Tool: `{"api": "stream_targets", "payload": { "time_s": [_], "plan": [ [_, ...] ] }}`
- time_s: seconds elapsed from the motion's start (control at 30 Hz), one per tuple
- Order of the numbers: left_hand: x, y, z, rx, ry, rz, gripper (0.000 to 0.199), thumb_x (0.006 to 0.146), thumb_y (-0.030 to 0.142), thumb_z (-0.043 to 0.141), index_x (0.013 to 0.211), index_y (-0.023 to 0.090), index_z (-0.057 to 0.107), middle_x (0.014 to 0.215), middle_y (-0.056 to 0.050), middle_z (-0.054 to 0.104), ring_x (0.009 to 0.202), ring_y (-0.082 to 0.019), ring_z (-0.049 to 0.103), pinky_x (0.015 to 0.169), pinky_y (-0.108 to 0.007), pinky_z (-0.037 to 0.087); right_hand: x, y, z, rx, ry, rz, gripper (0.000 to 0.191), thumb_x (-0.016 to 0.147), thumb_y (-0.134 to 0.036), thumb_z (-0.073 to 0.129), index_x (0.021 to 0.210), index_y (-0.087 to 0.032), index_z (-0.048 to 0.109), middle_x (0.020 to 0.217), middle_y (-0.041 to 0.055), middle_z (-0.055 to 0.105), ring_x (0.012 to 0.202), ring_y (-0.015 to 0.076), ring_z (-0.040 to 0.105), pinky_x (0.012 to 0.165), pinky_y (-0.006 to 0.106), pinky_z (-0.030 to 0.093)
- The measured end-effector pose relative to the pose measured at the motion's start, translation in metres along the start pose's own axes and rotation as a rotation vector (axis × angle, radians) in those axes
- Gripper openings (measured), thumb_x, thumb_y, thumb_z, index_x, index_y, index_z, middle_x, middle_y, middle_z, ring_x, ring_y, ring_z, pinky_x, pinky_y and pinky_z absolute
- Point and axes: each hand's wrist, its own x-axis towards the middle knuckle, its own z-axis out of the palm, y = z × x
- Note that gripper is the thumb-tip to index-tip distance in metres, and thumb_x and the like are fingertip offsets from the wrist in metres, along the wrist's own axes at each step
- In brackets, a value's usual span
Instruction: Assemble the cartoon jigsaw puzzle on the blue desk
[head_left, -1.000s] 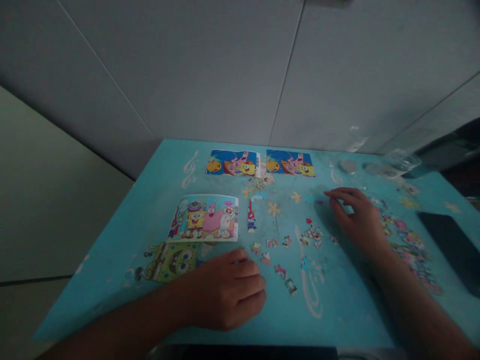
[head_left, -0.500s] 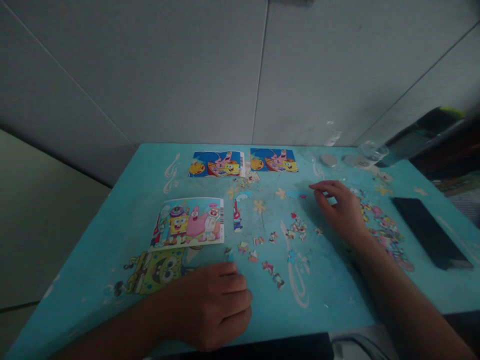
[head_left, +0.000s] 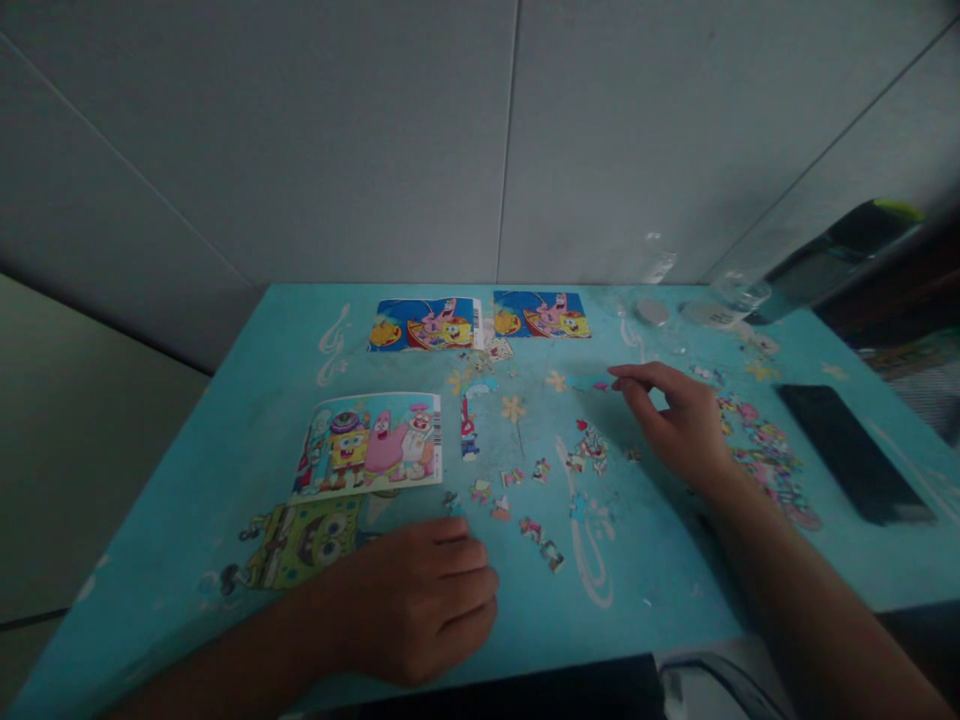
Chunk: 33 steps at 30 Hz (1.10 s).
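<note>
My left hand [head_left: 420, 600] rests on the table with its fingers curled; its palm side is hidden. A small jigsaw piece [head_left: 452, 501] lies just beyond its knuckles. Over the right half of the table, my right hand [head_left: 667, 410] pinches thumb and index finger together; whatever is between them is too small to make out. Its fingertips are at the right end of a short strip of joined jigsaw pieces [head_left: 585, 383]. Nearer to me lie a joined cluster [head_left: 592, 450] and several loose pieces [head_left: 541, 470]. A column of joined pieces [head_left: 469, 425] stands beside a cartoon picture card [head_left: 371, 445].
Two blue picture cards [head_left: 427, 325] lie at the back by the wall. To the right are a heap of jigsaw pieces [head_left: 765, 450], a dark phone-like slab [head_left: 851, 450], a clear jar [head_left: 739, 298] and a dark bottle [head_left: 832, 255]. The blue tabletop [head_left: 195, 450] has printed cartoons.
My right hand has shifted slightly left, bringing its fingertips closer to the strip of joined pieces. The left hand stays in place. The whole view has moved a little.
</note>
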Motion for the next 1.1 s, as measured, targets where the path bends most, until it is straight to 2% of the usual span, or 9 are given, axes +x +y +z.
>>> {"api": "stream_targets", "payload": {
  "time_s": [0.1,0.33,0.6,0.83,0.93,1.1],
  "plan": [
    [0.000,0.000,0.001,0.012,-0.002,0.009,0.022,0.098,0.011,0.050,0.080,0.016,0.061,0.078,-0.002,0.063,0.071,-0.016,0.052,0.068,-0.038,0.039,0.000,-0.003,0.000,0.008,-0.006,-0.042,0.023,0.098,-0.023,0.057,0.114,-0.024,0.074,0.095,0.0037,0.076,0.085,0.0203,0.069,0.080,0.037,0.054],
    [-0.003,0.000,0.003,0.011,0.005,0.018,0.020,0.097,0.010,0.053,0.080,0.016,0.060,0.077,-0.002,0.062,0.072,-0.016,0.052,0.070,-0.038,0.040,0.000,-0.002,-0.001,0.005,0.032,0.006,0.023,0.096,-0.022,0.058,0.112,-0.024,0.074,0.095,0.0035,0.076,0.082,0.0197,0.068,0.077,0.035,0.053],
    [-0.001,0.001,-0.002,0.028,0.008,0.059,0.019,0.097,0.012,0.052,0.084,0.015,0.065,0.079,-0.003,0.064,0.071,-0.017,0.054,0.067,-0.038,0.042,-0.001,-0.002,-0.001,-0.002,0.016,-0.010,0.023,0.097,-0.022,0.058,0.113,-0.023,0.074,0.095,0.0038,0.076,0.082,0.0199,0.067,0.077,0.036,0.053],
    [-0.008,0.009,-0.007,-0.046,0.250,0.144,0.025,0.097,0.009,0.047,0.083,0.017,0.067,0.081,-0.002,0.066,0.061,-0.014,0.049,0.057,-0.035,0.037,0.000,-0.001,0.000,-0.004,0.016,-0.009,0.023,0.097,-0.023,0.057,0.112,-0.023,0.074,0.095,0.0046,0.077,0.082,0.0204,0.067,0.076,0.037,0.053],
    [-0.010,0.012,-0.007,-0.040,0.265,0.099,0.031,0.097,0.008,0.044,0.073,0.019,0.061,0.069,0.001,0.058,0.056,-0.013,0.043,0.054,-0.034,0.033,0.001,-0.003,0.000,-0.016,0.016,-0.003,0.023,0.097,-0.024,0.057,0.111,-0.023,0.075,0.095,0.0046,0.077,0.081,0.0200,0.067,0.074,0.036,0.054],
    [-0.010,0.012,-0.008,-0.027,0.208,0.057,0.034,0.091,0.005,0.044,0.060,0.019,0.046,0.058,0.003,0.042,0.052,-0.013,0.033,0.052,-0.034,0.025,0.000,-0.002,0.000,-0.029,0.009,0.006,0.024,0.097,-0.025,0.057,0.111,-0.022,0.075,0.095,0.0052,0.077,0.081,0.0202,0.067,0.070,0.034,0.055]
  ]
}}
